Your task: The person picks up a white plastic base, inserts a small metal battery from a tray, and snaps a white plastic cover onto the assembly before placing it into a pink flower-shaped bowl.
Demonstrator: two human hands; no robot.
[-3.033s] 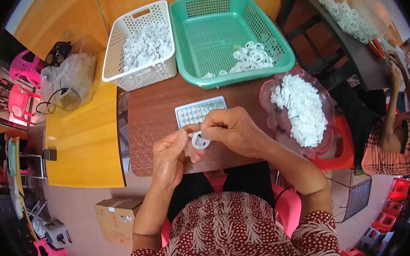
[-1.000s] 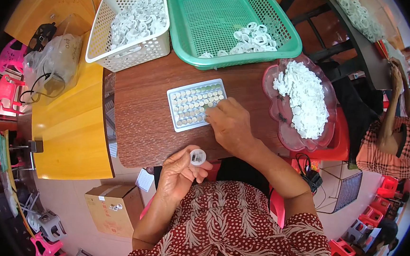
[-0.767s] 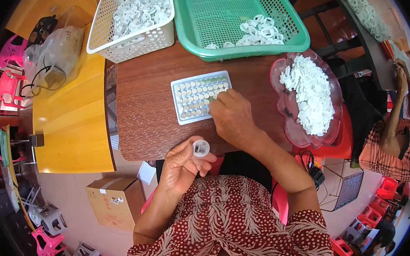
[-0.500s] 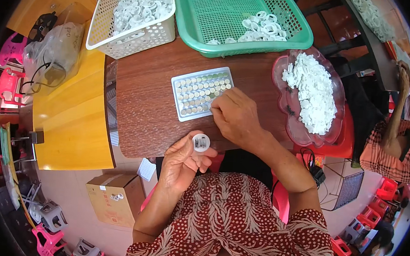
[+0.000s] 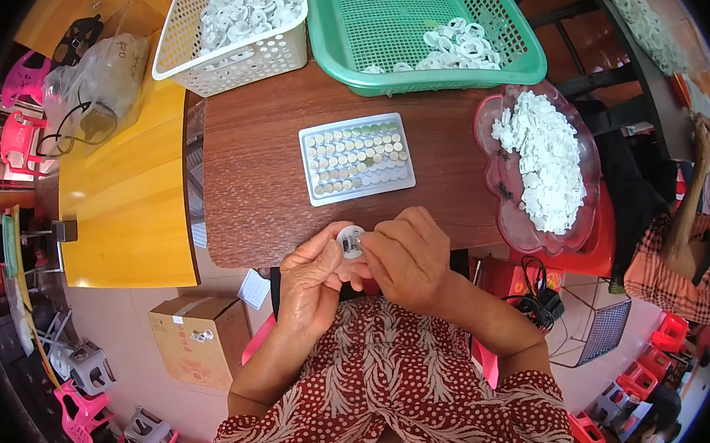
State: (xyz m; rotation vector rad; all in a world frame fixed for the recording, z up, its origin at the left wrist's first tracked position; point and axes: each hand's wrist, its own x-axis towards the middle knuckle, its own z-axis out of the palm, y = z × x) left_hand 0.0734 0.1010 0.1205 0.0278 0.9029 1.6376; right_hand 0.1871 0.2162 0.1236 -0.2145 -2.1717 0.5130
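My left hand is closed around the edge of a small round white plastic casing, with metal parts showing in a recess on its face. My right hand is at the casing's right side, thumb and fingers pinched together over the recess. Whatever sits between those fingertips is hidden. Just beyond both hands lies a white tray of round silver button cells set in rows. Some pockets near its lower right hold no cell.
At the back of the brown table stand a white basket and a green basket, both with white plastic rings. A pink tray of small white pieces is at right. A cardboard box sits on the floor; another person is far right.
My right hand has come from the tray's right edge down to the casing in my left hand. The left hand still holds the casing, its fingers curled a little more.
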